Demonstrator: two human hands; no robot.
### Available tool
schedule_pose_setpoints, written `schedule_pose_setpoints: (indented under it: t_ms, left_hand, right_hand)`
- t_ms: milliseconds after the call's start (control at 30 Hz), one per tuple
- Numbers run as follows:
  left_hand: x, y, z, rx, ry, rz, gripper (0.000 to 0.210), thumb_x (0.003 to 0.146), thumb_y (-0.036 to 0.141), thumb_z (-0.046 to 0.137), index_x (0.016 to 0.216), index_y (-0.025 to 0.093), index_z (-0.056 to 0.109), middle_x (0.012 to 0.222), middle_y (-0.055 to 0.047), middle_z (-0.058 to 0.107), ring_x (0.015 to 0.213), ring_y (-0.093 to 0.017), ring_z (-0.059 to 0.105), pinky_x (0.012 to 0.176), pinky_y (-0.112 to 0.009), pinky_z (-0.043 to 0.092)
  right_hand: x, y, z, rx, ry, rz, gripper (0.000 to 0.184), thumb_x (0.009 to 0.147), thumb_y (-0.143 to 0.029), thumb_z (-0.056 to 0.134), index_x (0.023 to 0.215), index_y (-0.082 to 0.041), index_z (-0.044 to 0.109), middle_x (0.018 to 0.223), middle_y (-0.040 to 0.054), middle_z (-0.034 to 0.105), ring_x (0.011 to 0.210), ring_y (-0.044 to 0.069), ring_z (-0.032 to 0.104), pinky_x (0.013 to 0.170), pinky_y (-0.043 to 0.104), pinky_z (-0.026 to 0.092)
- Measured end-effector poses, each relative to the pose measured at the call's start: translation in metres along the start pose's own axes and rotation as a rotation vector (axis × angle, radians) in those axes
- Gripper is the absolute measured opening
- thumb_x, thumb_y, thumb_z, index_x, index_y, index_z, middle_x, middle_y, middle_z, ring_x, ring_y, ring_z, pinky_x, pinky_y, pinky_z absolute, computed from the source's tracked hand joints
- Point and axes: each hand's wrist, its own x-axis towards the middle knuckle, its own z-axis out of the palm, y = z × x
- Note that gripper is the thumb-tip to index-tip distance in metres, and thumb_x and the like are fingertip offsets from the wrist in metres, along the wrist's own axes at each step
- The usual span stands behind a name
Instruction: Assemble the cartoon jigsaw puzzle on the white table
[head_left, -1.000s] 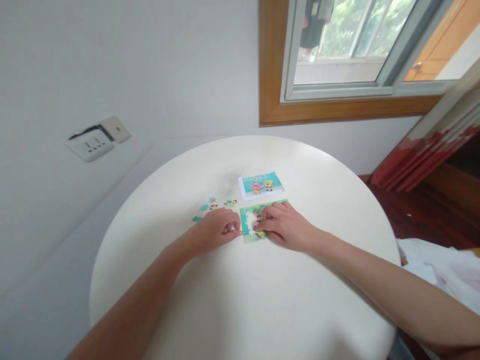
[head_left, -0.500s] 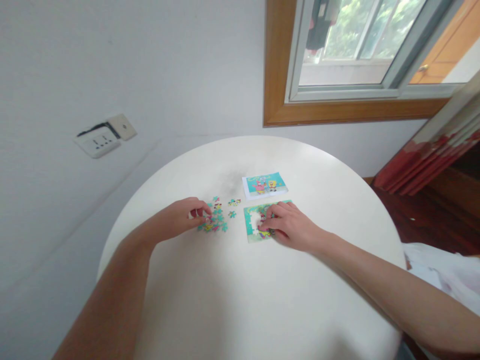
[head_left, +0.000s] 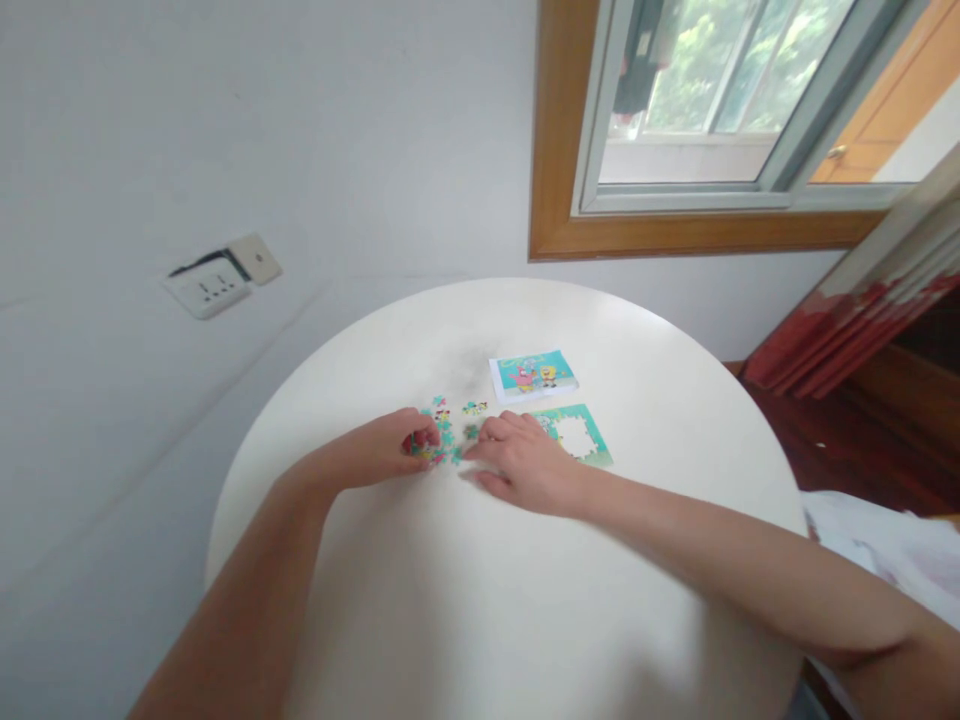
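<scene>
A loose heap of small jigsaw puzzle pieces (head_left: 445,438), turquoise with bits of pink and yellow, lies on the table. My left hand (head_left: 394,442) rests over its left side with fingers curled inward; what the fingertips hold is hidden. My right hand (head_left: 521,462) is at the right side of the heap, thumb and fingers apart, its index tip close to a turquoise piece. Behind that hand is the puzzle board (head_left: 598,440), partly covered, with a white unfilled area inside its turquoise border. Above it lies a picture card (head_left: 536,376) with a pink and a yellow cartoon figure.
The round white table (head_left: 525,600) stands against a white wall with a socket (head_left: 214,287). A wood-framed window (head_left: 555,235) is at the back right, beside a red and beige curtain (head_left: 825,310). White plastic (head_left: 870,540) lies beyond the table's right edge.
My right hand has moved left off the puzzle board to the loose pieces, uncovering the board's right side. My left hand stays at the heap, its fingers curled in more. The view has shifted slightly.
</scene>
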Motion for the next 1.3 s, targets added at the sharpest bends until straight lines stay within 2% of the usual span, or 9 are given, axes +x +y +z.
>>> schedule_pose_setpoints:
  t_ms: [167,333,467,667,833,1067,1300]
  left_hand:
    - [-0.003,-0.012,-0.005,-0.027,0.026,-0.020,0.030,0.065,0.028,0.054,0.092,0.018,0.060,0.078,-0.001,0.056,0.070,-0.018,0.054,0.062,-0.026,0.042]
    - [-0.003,-0.022,-0.007,-0.039,0.074,-0.072,0.035,0.066,0.032,0.054,0.098,0.019,0.057,0.075,0.001,0.055,0.069,-0.018,0.054,0.060,-0.026,0.040]
    - [-0.004,-0.022,-0.005,-0.065,0.082,-0.100,0.034,0.065,0.031,0.053,0.097,0.019,0.056,0.074,0.002,0.055,0.068,-0.017,0.053,0.059,-0.025,0.039]
    - [-0.005,-0.017,-0.005,-0.073,0.073,-0.097,0.032,0.063,0.029,0.051,0.093,0.018,0.055,0.070,0.003,0.053,0.066,-0.016,0.050,0.058,-0.024,0.036]
    - [-0.005,-0.017,-0.004,-0.109,0.060,-0.083,0.027,0.065,0.030,0.050,0.089,0.018,0.055,0.068,0.003,0.053,0.064,-0.015,0.048,0.056,-0.023,0.034]
    - [-0.004,-0.021,-0.002,-0.163,0.053,-0.101,0.030,0.065,0.034,0.053,0.090,0.018,0.055,0.066,0.004,0.053,0.063,-0.015,0.048,0.054,-0.023,0.034]
    - [-0.004,-0.018,-0.002,-0.138,0.051,-0.116,0.033,0.063,0.030,0.051,0.094,0.019,0.054,0.067,0.004,0.053,0.062,-0.016,0.049,0.055,-0.024,0.034]
  right_hand:
    - [0.036,-0.013,0.010,-0.070,-0.003,0.097,0.028,0.089,-0.037,0.054,0.109,-0.022,0.066,0.102,0.0080,0.058,0.100,0.024,0.048,0.083,0.037,0.038]
    - [0.047,-0.012,0.015,-0.081,-0.027,0.100,0.033,0.086,-0.043,0.057,0.112,-0.024,0.066,0.103,0.0082,0.057,0.100,0.025,0.049,0.084,0.038,0.040]
    - [0.057,-0.011,0.017,-0.091,-0.036,0.130,0.033,0.087,-0.041,0.057,0.115,-0.025,0.064,0.107,0.0088,0.057,0.103,0.025,0.049,0.085,0.038,0.041]
    - [0.074,-0.012,0.022,-0.136,-0.052,0.166,0.025,0.089,-0.033,0.053,0.107,-0.025,0.069,0.107,0.0099,0.058,0.106,0.026,0.049,0.086,0.038,0.041]
    - [0.081,-0.013,0.020,-0.115,-0.089,0.149,0.026,0.088,-0.028,0.053,0.109,-0.028,0.068,0.104,0.0091,0.059,0.104,0.026,0.051,0.083,0.038,0.042]
    - [0.088,-0.008,0.017,-0.021,-0.137,0.182,0.020,0.086,-0.029,0.055,0.097,-0.030,0.071,0.104,0.0074,0.060,0.104,0.026,0.054,0.082,0.037,0.042]
    - [0.076,-0.007,0.011,-0.095,-0.108,0.154,0.021,0.085,-0.028,0.055,0.101,-0.027,0.070,0.106,0.0079,0.061,0.104,0.025,0.052,0.084,0.037,0.042]
